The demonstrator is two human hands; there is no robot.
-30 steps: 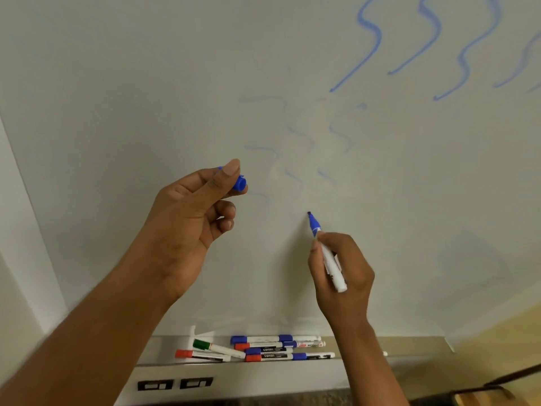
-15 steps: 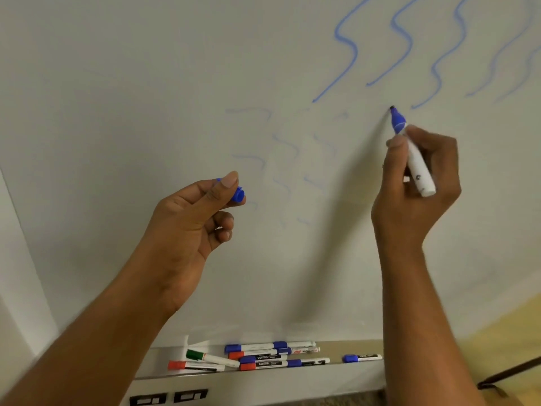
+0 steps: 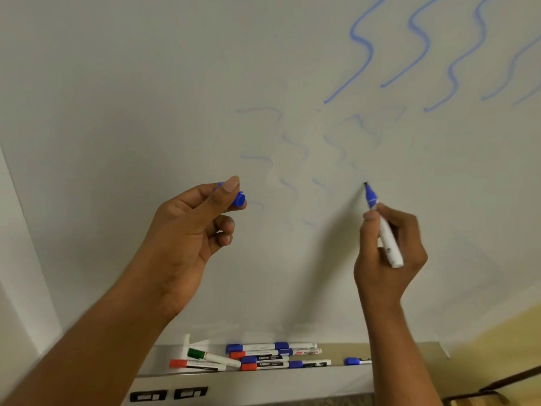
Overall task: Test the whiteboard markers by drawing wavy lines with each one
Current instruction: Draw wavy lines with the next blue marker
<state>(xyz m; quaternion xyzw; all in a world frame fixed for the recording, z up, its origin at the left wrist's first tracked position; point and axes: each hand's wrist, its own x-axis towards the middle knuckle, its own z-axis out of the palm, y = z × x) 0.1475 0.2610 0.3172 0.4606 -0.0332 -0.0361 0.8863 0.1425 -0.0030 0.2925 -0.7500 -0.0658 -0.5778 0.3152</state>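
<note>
Below the right hand [image 3: 389, 247], its forearm hides most of one blue-capped marker [image 3: 355, 361] on the marker tray [image 3: 409, 351]; a cluster of capped markers [image 3: 263, 357] lies under the left hand [image 3: 187, 230]. The left thumb and forefinger pinch a blue cap [image 3: 239, 199], other fingers curled. The right hand grips the uncapped blue marker [image 3: 383, 227], tip apparently touching the whiteboard [image 3: 117, 112]. Above both hands faint blue squiggles [image 3: 307, 148] barely show; bold wavy lines [image 3: 439, 51] run off the top edge.
</note>
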